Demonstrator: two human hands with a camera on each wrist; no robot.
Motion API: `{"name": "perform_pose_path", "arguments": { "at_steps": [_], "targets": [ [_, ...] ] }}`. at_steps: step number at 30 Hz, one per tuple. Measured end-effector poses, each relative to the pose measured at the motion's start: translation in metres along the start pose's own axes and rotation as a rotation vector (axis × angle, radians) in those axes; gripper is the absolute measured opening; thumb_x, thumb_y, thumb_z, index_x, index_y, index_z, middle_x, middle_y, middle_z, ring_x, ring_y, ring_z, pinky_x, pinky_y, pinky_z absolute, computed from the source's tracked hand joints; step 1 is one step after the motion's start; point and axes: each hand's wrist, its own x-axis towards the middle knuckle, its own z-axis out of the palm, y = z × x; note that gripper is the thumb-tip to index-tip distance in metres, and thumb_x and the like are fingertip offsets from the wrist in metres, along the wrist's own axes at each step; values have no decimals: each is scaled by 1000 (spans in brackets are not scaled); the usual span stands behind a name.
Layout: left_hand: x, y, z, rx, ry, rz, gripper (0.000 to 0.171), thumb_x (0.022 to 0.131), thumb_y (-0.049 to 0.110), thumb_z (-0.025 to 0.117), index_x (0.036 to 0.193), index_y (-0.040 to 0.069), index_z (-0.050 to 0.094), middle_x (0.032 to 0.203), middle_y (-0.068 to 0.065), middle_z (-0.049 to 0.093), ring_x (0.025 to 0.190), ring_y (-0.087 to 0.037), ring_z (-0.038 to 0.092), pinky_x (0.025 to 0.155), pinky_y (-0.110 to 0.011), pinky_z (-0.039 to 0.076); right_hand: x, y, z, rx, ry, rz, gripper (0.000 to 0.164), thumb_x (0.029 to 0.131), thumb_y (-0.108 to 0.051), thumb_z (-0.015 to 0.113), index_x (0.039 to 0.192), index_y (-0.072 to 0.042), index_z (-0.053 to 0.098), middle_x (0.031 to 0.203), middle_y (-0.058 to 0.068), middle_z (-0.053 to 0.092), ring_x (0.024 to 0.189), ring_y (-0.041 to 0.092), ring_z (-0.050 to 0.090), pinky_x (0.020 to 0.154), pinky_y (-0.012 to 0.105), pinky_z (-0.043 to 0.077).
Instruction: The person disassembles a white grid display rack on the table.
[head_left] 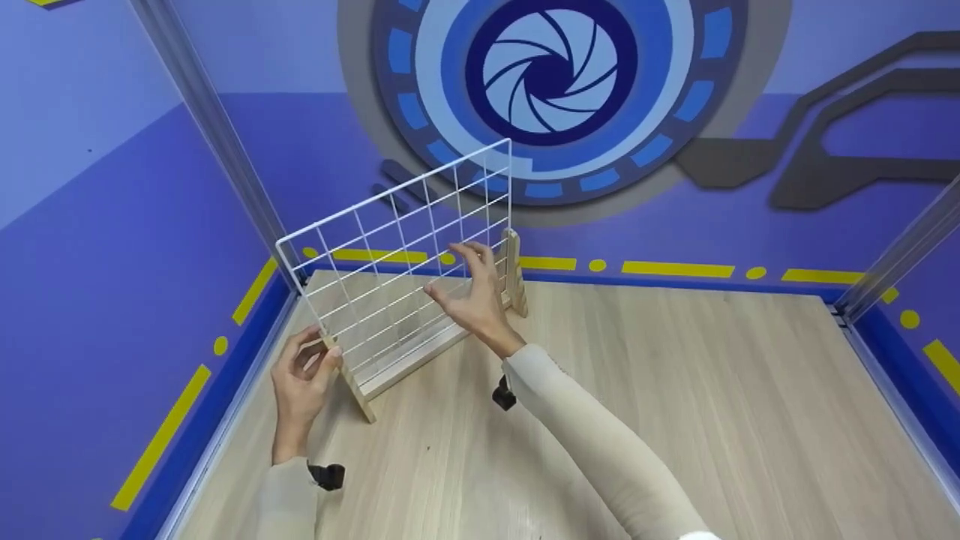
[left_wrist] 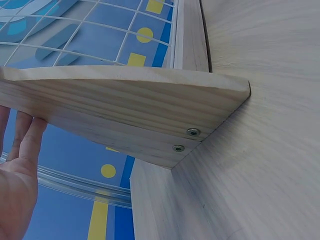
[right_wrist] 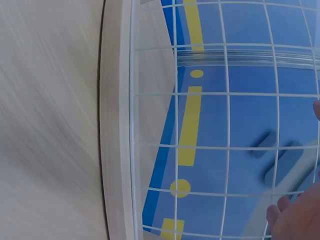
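Observation:
A white wire grid [head_left: 390, 192] stands upright in a wooden stand, set at an angle on the table. Its stand has a base bar [head_left: 420, 361] along the bottom, a near left end panel [head_left: 352, 384] and a far right end panel [head_left: 517, 277]. My left hand [head_left: 300, 375] pinches the upper part of the left panel between thumb and fingers. In the left wrist view, two screw heads [left_wrist: 193, 132] show low on that wooden panel. My right hand [head_left: 476, 300] is in front of the grid's right half, fingers spread and apart from the thumb, holding nothing.
The wood-grain table [head_left: 675, 405] extends to the right and front of the stand. Blue patterned walls [head_left: 225, 172] rise behind and at the sides, with a metal post [head_left: 217, 142] at the back left corner. Black wrist cameras [head_left: 327, 476] hang beneath both wrists.

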Motion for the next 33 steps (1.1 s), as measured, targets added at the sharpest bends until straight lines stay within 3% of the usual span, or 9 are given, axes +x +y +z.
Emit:
{"name": "perform_pose_path", "arguments": {
  "at_steps": [5,9,16,21,27,33],
  "targets": [
    [0,-2,3,-10,-7,25,46,87,-24,69,130,-26,54,118,-10,68,102,-17,73,89,-20,63,-4,0,12,-61,27,15,71,81,-28,92,145,-15,62,155,15,41,147,30,44,123,45,43],
    [1,-4,4,-1,-20,30,45,88,-23,70,130,-24,55,118,-6,69,104,-18,73,91,-21,63,-5,2,20,-60,89,-2,67,81,-24,92,142,-15,64,155,20,40,147,36,44,125,47,42],
    [0,-4,2,-2,-14,33,46,87,-24,70,130,-27,52,118,-5,68,106,-16,73,91,-22,63,-7,3,35,-65,144,-12,67,80,-29,94,139,-16,65,156,20,37,145,34,45,125,45,42],
    [0,-6,4,4,-3,20,46,87,-24,70,130,-27,51,117,-11,67,106,-16,73,90,-21,63,-7,4,40,-72,187,-17,68,78,-33,96,137,-16,65,156,19,37,144,38,46,123,46,44],
    [-1,-8,4,-2,-18,45,45,87,-23,69,129,-27,53,117,-14,66,107,-17,74,90,-21,64,-6,3,44,-102,235,-4,65,77,-32,97,132,-15,67,152,18,40,141,34,49,121,44,47],
    [0,-5,0,11,6,28,45,87,-24,69,130,-25,55,118,-18,67,105,-14,73,89,-21,64,-3,0,48,-96,244,-24,64,75,-32,97,130,-15,69,149,18,42,137,31,51,118,41,49]
  ]
}}
